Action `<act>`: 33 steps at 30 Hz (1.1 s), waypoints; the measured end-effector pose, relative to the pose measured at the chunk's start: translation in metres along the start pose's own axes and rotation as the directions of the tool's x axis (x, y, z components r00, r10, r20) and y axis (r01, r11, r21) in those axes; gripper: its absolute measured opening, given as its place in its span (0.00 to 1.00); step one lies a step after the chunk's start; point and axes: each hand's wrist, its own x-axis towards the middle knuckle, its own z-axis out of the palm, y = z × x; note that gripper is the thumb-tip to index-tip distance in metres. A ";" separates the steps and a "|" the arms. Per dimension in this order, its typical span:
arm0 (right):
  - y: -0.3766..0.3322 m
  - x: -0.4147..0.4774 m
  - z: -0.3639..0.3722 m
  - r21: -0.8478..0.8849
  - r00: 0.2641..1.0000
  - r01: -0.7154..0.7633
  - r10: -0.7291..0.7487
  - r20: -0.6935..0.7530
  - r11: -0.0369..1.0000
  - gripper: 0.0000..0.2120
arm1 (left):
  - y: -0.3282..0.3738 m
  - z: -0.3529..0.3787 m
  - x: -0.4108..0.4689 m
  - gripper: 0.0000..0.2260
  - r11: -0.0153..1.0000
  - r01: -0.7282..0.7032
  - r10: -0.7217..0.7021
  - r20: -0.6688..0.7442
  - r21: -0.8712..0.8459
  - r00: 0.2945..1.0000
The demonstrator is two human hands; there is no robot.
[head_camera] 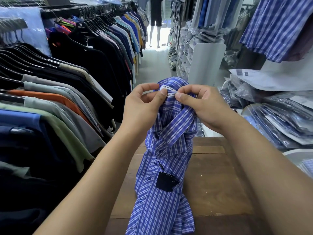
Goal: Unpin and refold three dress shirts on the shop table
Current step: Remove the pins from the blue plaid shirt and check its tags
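Note:
A blue and white checked dress shirt [162, 192] is lifted by its collar above the wooden shop table [216, 184], its lower part bunched on the tabletop. My left hand [144, 106] pinches the collar at the left of the white neck label [166, 89]. My right hand [201, 106] pinches the collar just right of that label, fingers curled round the fabric. A black hang tag [166, 182] dangles on a string from the buttoned front. No pin can be made out.
A long rack of hanging T-shirts [67, 92] runs close along the left. Bagged folded shirts [279, 119] are stacked on shelves at the right. A narrow aisle [152, 65] leads to a mannequin [155, 22] at the bright doorway.

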 end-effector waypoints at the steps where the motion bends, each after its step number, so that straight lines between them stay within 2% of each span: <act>1: -0.001 0.000 0.001 0.010 1.000 -0.002 0.002 0.005 1.000 0.03 | 0.000 0.000 0.001 0.10 1.000 -0.003 0.003 -0.004 0.000 1.000; 7: 0.000 0.002 0.001 0.084 0.997 -0.036 0.030 0.071 0.996 0.05 | -0.003 0.001 0.005 0.08 0.999 0.031 -0.032 0.039 0.026 0.999; 12: 0.000 -0.001 0.001 0.122 0.993 -0.036 0.022 0.115 0.992 0.03 | -0.011 0.004 0.002 0.08 0.988 0.009 0.000 -0.063 0.155 0.998; 15: 0.002 -0.002 0.001 0.114 0.994 -0.028 0.016 0.106 0.993 0.03 | -0.011 0.007 0.000 0.08 0.984 0.051 -0.044 -0.048 0.170 0.998; 20: 0.004 -0.001 0.000 0.118 0.997 -0.032 0.024 0.072 0.993 0.03 | -0.002 0.010 -0.004 0.03 0.991 0.098 -0.099 0.014 0.088 0.995; 27: 0.005 -0.004 -0.002 0.118 0.997 -0.056 0.049 0.059 0.991 0.04 | 0.004 0.009 -0.010 0.14 0.985 0.169 -0.165 0.080 -0.043 0.983; 33: 0.007 -0.005 -0.004 0.110 0.998 -0.050 0.045 0.047 0.993 0.05 | -0.002 0.006 -0.007 0.14 0.987 0.156 -0.152 0.080 -0.045 0.985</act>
